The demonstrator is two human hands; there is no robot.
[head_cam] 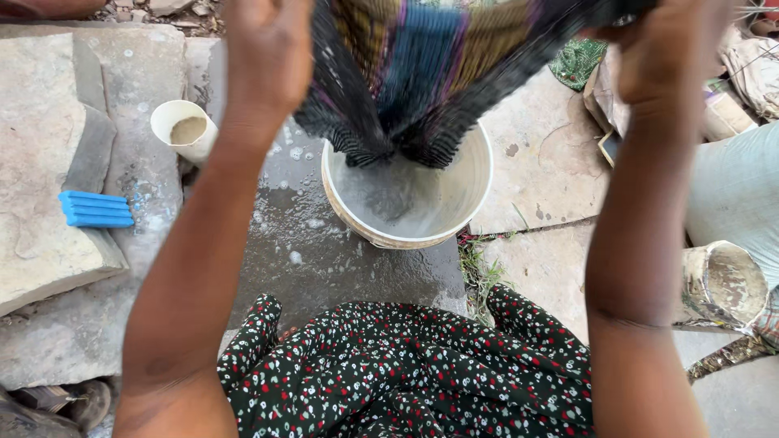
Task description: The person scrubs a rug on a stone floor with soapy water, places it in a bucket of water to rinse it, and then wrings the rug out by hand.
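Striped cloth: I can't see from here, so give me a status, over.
Left hand and right hand both grip the striped cloth. Its lower end hangs into the white bucket of grey water. Nothing in the way.

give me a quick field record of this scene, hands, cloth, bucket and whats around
left hand: grips one end of the striped cloth, raised
right hand: grips the other end
striped cloth: stretched between both hands, lower end hangs into the bucket
bucket: white, round, holds grey water, stands on wet stone
soap bar: blue, on stone slab at left
small cup: white, left of the bucket
lap: dark floral fabric
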